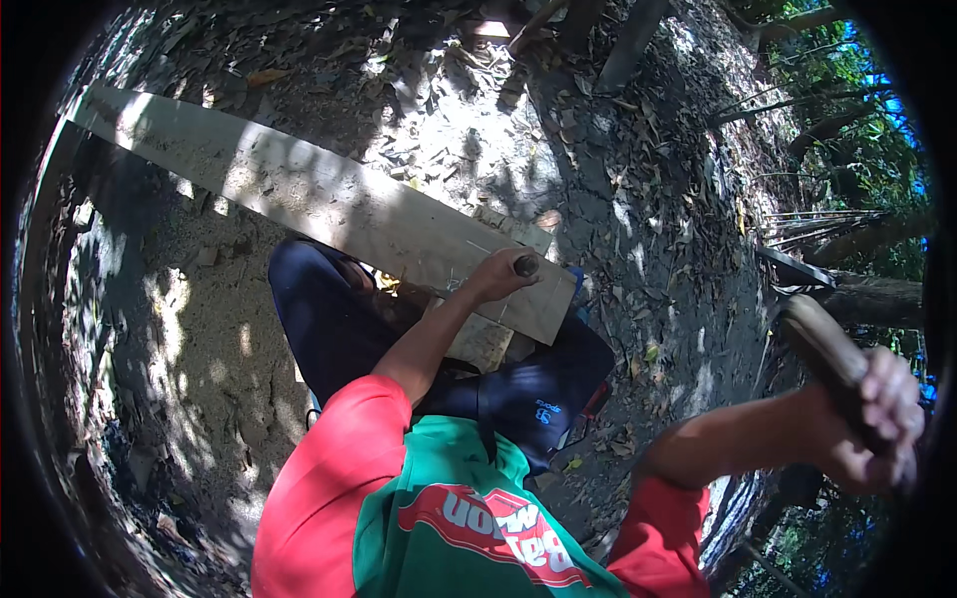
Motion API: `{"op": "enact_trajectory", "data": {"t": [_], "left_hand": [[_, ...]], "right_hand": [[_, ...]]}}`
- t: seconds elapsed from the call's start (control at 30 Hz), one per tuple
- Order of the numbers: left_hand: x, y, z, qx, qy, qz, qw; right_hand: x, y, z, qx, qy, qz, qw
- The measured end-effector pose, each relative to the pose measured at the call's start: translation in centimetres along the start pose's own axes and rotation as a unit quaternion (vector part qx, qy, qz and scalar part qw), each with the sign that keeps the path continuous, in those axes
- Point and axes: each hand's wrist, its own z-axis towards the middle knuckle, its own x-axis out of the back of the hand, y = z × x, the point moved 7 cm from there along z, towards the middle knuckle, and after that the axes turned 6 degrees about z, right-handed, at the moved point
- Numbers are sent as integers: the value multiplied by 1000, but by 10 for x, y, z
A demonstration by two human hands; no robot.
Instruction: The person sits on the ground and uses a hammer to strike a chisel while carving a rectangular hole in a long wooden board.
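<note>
A long pale plank [329,189] runs from the far left to my lap, its near end between my knees. Over that end my left hand [492,276] is closed around an upright chisel [525,265]; only the round butt of the handle shows, and the blade is hidden under my fist. Thin lines mark the wood around it. Raised high at the right, my right hand [882,414] grips a thick wooden mallet [825,339], well apart from the chisel. Part of the mallet's lower end is hidden by my fingers and blurred.
Beneath the plank's near end sits a wooden block [481,345], between my bent legs in dark trousers [528,394]. Dry leaves [638,189] cover the shaded ground, with sawdust-like sand [199,369] on the left. Logs [877,299] and branches lie at the right edge.
</note>
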Motion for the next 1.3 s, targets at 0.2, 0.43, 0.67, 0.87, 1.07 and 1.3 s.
{"op": "enact_trajectory", "data": {"t": [0.2,0.43,0.67,0.87,1.07,1.3], "left_hand": [[5,-1,23,-11,-1,-53,999],[50,-7,-37,-5,34,97,995],[107,15,-57,24,107,112,988],[-41,21,-5,-70,82,161,981],[-1,-23,-21,119,150,-102,976],[-19,22,-24,-61,195,20,979]], "right_hand": [[-66,252,-310,-323,-248,-417,813],[-8,197,-383,-593,-18,-326,736],[14,187,-475,-648,61,-291,701],[14,200,-448,-675,34,-273,684],[8,210,-436,-679,12,-254,688],[-27,199,-342,-628,71,-134,764]]}}
